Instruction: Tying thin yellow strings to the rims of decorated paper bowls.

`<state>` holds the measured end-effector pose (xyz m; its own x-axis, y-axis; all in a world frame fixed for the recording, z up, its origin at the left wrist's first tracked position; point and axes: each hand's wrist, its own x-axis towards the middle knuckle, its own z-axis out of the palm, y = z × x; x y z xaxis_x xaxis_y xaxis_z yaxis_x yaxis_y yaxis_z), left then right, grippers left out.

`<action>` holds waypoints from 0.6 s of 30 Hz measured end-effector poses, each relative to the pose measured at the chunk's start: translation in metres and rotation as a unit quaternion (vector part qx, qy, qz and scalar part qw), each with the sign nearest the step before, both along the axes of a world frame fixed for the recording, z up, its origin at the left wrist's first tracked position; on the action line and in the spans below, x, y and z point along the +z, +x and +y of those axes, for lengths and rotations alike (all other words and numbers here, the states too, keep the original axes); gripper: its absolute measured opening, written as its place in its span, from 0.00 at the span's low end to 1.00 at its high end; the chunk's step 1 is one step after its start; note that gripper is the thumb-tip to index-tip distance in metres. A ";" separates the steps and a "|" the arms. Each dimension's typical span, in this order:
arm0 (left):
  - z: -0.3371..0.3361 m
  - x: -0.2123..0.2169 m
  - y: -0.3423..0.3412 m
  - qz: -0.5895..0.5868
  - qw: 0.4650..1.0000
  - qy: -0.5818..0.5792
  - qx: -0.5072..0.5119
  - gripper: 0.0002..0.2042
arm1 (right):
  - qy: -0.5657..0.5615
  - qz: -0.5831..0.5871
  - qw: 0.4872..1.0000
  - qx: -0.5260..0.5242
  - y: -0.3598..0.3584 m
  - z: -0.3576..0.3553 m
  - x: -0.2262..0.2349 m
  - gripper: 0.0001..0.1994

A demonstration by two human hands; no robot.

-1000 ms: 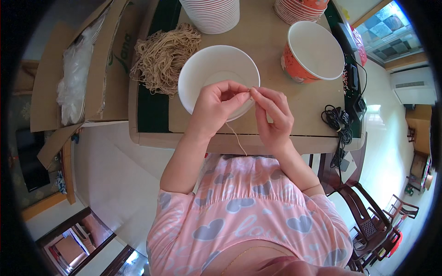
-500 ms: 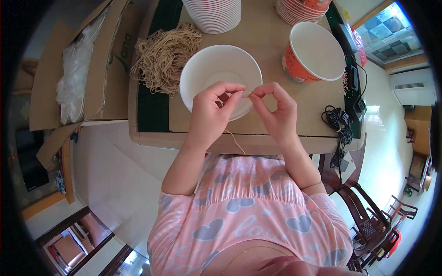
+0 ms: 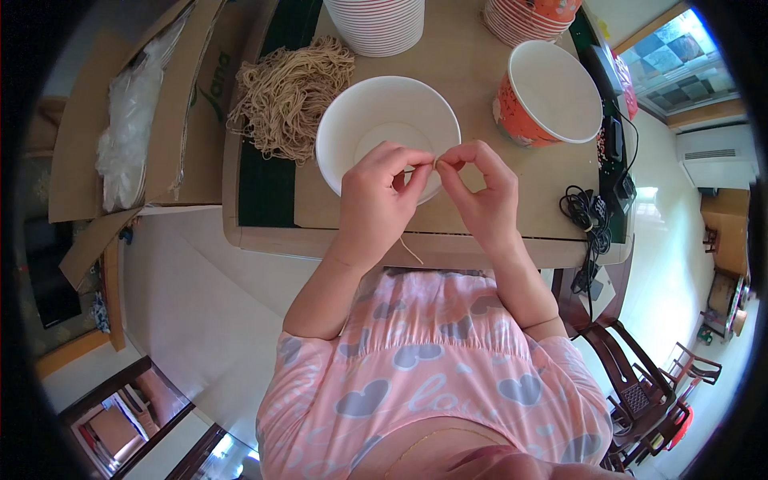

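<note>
My left hand (image 3: 376, 200) and my right hand (image 3: 486, 184) meet fingertip to fingertip over the near right rim of a white paper bucket (image 3: 340, 132). Both pinch a thin beige string; its loose end (image 3: 411, 250) hangs below my left hand, past the table's front edge. Fingers hide most of the string between them, so I cannot make out its shape there. Left of the bucket lies a tangled heap of beige string (image 3: 292, 100). Nothing shows inside the visible part of the bucket.
A stack of white buckets (image 3: 376, 28) stands behind. To the right are an orange-patterned paper bucket (image 3: 552, 92) and a stack of orange ones (image 3: 528, 20). Black cables (image 3: 588, 212) lie at the table's right edge. An open cardboard box (image 3: 196, 120) with clear plastic is on the left.
My left hand has shifted slightly right, so the fingertips of both hands are now closer together. The string's hanging end has swung a little. Both hands keep their pinch.
</note>
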<state>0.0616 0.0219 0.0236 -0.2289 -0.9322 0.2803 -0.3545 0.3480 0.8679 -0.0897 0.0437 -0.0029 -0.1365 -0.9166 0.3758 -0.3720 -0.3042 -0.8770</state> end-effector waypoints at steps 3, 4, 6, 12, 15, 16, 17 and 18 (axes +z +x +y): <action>0.000 -0.001 0.002 -0.004 1.000 -0.003 0.010 0.04 | -0.001 0.027 1.000 0.007 0.000 0.000 0.002 0.08; 0.000 -0.004 0.004 0.003 1.000 0.006 0.018 0.04 | -0.007 0.047 0.999 0.012 0.000 0.000 0.004 0.09; 0.000 -0.004 0.008 0.008 1.000 0.016 0.026 0.04 | -0.027 0.098 0.995 0.017 0.000 -0.002 0.010 0.10; 0.003 -0.003 0.014 -0.006 0.998 0.024 0.049 0.05 | -0.037 0.174 0.983 0.053 0.005 -0.008 0.010 0.10; 0.004 -0.006 0.014 -0.012 0.998 0.011 0.056 0.05 | -0.022 0.167 0.984 0.054 0.005 -0.006 0.007 0.09; 0.003 -0.007 0.014 -0.017 0.998 0.004 0.055 0.05 | -0.029 0.162 0.985 0.049 0.004 -0.006 0.006 0.08; 0.003 -0.008 0.014 -0.022 0.998 -0.004 0.052 0.05 | -0.029 0.163 0.985 0.049 0.004 -0.005 0.006 0.08; 0.002 -0.008 0.014 -0.022 0.998 -0.004 0.052 0.05 | -0.022 0.166 0.985 0.049 0.004 -0.004 0.005 0.08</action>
<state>0.0757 0.0243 0.0153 -0.1429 -0.9494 0.2796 -0.4265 0.3140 0.8482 -0.0853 0.0394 0.0025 0.0890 -0.9008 0.4251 -0.6033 -0.3883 -0.6966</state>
